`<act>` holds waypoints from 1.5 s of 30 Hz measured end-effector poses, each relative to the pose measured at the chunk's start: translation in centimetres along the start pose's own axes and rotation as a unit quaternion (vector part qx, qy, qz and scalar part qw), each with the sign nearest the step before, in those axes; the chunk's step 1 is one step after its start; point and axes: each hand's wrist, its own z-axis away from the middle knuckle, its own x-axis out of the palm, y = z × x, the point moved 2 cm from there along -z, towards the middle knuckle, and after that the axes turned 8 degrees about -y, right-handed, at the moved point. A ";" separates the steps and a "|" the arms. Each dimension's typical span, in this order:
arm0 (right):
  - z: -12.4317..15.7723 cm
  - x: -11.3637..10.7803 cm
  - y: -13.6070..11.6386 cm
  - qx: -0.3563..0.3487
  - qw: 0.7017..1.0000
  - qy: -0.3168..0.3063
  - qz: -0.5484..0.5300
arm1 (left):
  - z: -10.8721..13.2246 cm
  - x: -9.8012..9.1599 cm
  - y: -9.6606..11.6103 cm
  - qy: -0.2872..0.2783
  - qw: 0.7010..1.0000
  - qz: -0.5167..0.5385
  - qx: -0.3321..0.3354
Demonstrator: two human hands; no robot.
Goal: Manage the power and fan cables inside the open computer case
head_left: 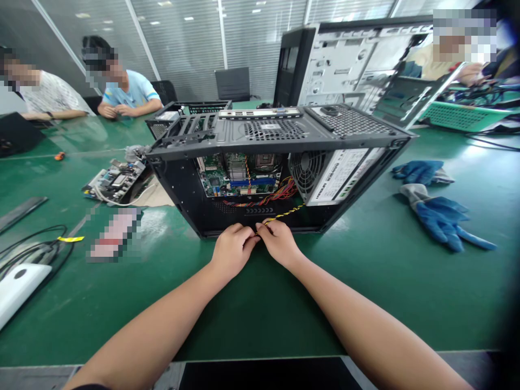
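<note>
An open black computer case point(211, 216) lies on its side on the green table point(284, 303), with its motherboard point(239, 173), fan and power supply point(337, 173) showing. A twisted yellow-and-black cable point(284, 214) runs out of the case to the front edge. My left hand point(231, 250) and my right hand point(279, 241) meet just in front of the case. Both are closed in a pinch on the end of that cable.
A pair of blue work gloves point(442, 216) lies to the right. A loose circuit board point(116, 181) and cables point(32, 252) lie to the left. A second open case point(345, 59) stands behind. Two people sit at the far left, another at the far right.
</note>
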 end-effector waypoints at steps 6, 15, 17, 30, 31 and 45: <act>0.0 0.0 0.0 0.003 1.000 -0.007 -0.008 | 0.0 0.0 0.1 0.006 1.000 0.000 -0.009; -0.1 0.1 0.0 0.003 1.000 -0.008 -0.009 | 0.0 0.1 0.2 -0.002 0.997 0.063 -0.045; 0.0 0.1 0.1 0.002 1.000 -0.007 -0.011 | 0.0 0.0 0.2 -0.005 0.997 0.062 -0.044; 0.0 0.2 0.1 -0.007 1.000 -0.013 -0.004 | -0.1 -0.1 0.4 -0.003 0.998 0.049 -0.034; 0.0 0.2 0.1 -0.007 1.000 -0.013 -0.004 | -0.1 -0.1 0.4 -0.001 0.998 0.050 -0.032; 0.0 0.1 -0.1 0.004 1.000 -0.008 -0.024 | -0.1 0.0 0.3 0.010 0.996 0.090 0.002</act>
